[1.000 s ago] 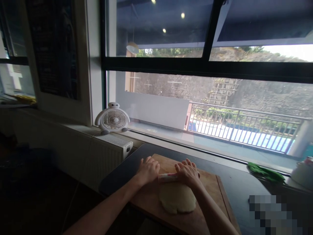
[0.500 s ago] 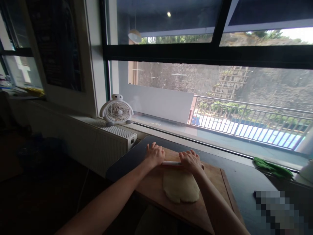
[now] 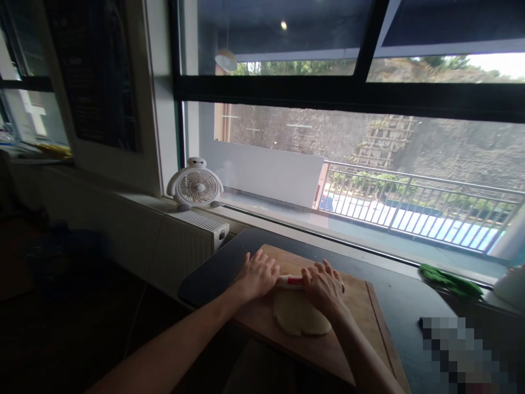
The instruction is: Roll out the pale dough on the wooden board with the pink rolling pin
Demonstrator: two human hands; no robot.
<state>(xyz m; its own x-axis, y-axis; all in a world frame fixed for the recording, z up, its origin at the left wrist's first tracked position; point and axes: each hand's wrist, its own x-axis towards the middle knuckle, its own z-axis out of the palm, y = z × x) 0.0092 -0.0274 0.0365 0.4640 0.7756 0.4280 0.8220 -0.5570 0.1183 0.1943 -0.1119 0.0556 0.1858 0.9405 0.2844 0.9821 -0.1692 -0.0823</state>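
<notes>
Since half a second ago the rolling pin [image 3: 292,280] has come back toward the person: it now sits on the far edge of the dough [image 3: 301,320], where before it lay just beyond it on bare wood. A red band now shows on the pin between the hands; it was turned out of sight then. By my reading this is the return stroke of a roll, and the dough is already pressed fairly flat.

Left hand [image 3: 258,273]: palm down on the left end of the pin, fingers spread and lightly curled over it, pressing rather than gripping. Right hand [image 3: 324,284]: same posture on the right end, fingers flat over the pin, wrist low over the dough. Both forearms reach in from the bottom of the frame.

Dough: pale, roundish sheet lying on the cutting board [image 3: 361,306], near its middle, touching the pin along its far edge.

Board: wooden, set at an angle on a dark desk [image 3: 394,298] beneath a wide window [image 3: 348,153].

Further out: small white fan [image 3: 197,186] on the sill to the left, above a white radiator [image 3: 197,230]. Green cloth [image 3: 449,280] on the sill at right, well apart from the board. Part of a white object [image 3: 511,284] at the right edge; cannot tell what it is.
</notes>
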